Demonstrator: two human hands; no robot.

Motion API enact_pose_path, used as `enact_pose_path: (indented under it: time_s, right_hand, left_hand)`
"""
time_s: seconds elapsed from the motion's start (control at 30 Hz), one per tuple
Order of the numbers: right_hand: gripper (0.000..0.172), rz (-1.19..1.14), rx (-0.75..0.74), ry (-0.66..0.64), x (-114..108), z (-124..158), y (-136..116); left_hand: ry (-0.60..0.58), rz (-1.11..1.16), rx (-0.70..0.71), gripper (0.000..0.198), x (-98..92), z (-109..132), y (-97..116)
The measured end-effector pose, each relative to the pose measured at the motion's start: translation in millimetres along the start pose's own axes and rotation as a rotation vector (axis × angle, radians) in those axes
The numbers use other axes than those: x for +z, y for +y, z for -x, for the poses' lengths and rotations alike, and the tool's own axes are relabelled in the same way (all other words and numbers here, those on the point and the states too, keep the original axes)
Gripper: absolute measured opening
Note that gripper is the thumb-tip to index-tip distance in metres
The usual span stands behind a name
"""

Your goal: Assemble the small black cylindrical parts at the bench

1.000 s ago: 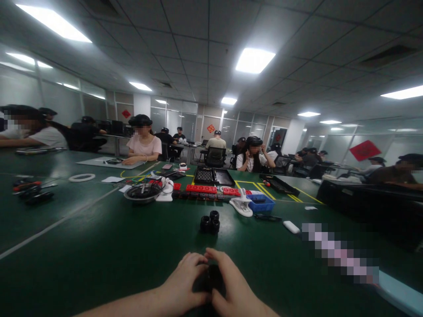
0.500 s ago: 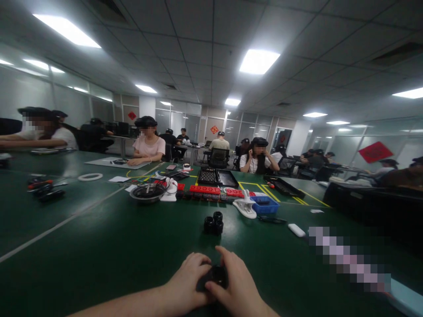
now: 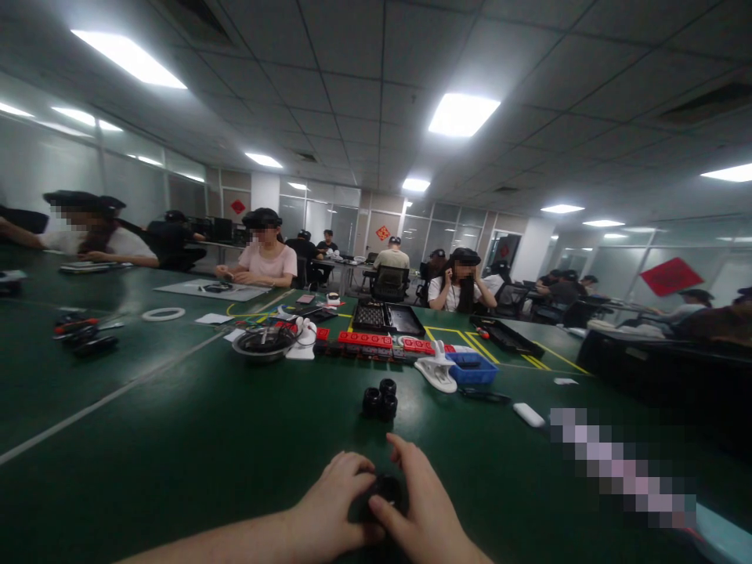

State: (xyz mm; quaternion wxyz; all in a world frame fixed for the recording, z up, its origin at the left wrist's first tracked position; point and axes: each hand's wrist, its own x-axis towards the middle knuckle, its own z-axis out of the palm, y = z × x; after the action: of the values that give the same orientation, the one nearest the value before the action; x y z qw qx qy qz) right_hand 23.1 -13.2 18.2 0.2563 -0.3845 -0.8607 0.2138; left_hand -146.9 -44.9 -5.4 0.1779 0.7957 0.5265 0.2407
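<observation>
Close to me at the lower middle, a small black ring-shaped piece (image 3: 385, 487) with a hollow top sits between my two hands, partly covered. My left hand (image 3: 344, 497) curls round its left side, its fingertips partly hidden. My right hand (image 3: 426, 501) bends round the right side, with its thumb pressed over the near rim and its index finger reaching forward. Just beyond the fingers, several similar black round pieces (image 3: 381, 399) stand in a tight cluster on the green table (image 3: 247, 446).
Farther back lie red power strips (image 3: 364, 339), a bowl of dark cables (image 3: 264, 342), a white clamp stand (image 3: 438, 368) and a blue basket (image 3: 471, 368). A white case (image 3: 529, 414) lies to the right. People (image 3: 264, 254) sit across the table.
My right thumb has shifted slightly on the black piece, and both hands stay around it. The view has moved a little. Across the table, the person in pink has lifted a hand.
</observation>
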Motion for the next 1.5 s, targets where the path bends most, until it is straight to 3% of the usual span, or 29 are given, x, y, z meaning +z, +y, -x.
enact_pose_path:
  time_s: [0.2, 0.3, 0.43, 0.57, 0.8, 1.0, 1.13, 1.27, 1.5]
  right_hand:
    - [0.073, 0.094, 0.084, 0.029, 1, 0, -2]
    - [0.071, 0.093, 0.098, -0.016, 1, -1, -4]
    - [0.062, -0.011, -0.057, -0.114, -3, 1, -3]
    - [0.073, -0.078, -0.163, -0.179, -7, 3, 1]
    - [0.061, -0.035, -0.037, -0.041, -1, 1, 1]
    - [0.063, -0.008, 0.067, 0.016, 2, 0, -2]
    - [0.062, -0.076, -0.002, -0.044, 6, 1, 4]
    - [0.075, -0.15, -0.134, -0.143, 3, 2, 7]
    - [0.064, -0.087, 0.015, -0.013, 2, 1, 0]
  left_hand:
    - [-0.006, 0.003, 0.017, 0.037, 2.7, -1, -3]
    - [0.022, 0.001, 0.01, 0.035, 3.1, -1, -2]
    - [0.009, 0.017, 0.02, 0.035, 1.2, -1, 0]
    - [0.005, 0.009, 0.022, 0.036, 0.7, -1, -1]
    - [-0.013, -0.01, 0.018, 0.038, -0.8, 0, 0]
    - [0.0, -0.017, 0.025, 0.035, -1.3, 1, 2]
    - [0.007, -0.008, 0.034, 0.035, 1.5, 0, 0]
    - [0.008, -0.009, 0.031, 0.039, 4.3, -1, -4]
    - [0.024, 0.021, 0.006, 0.06, 5.7, 2, -6]
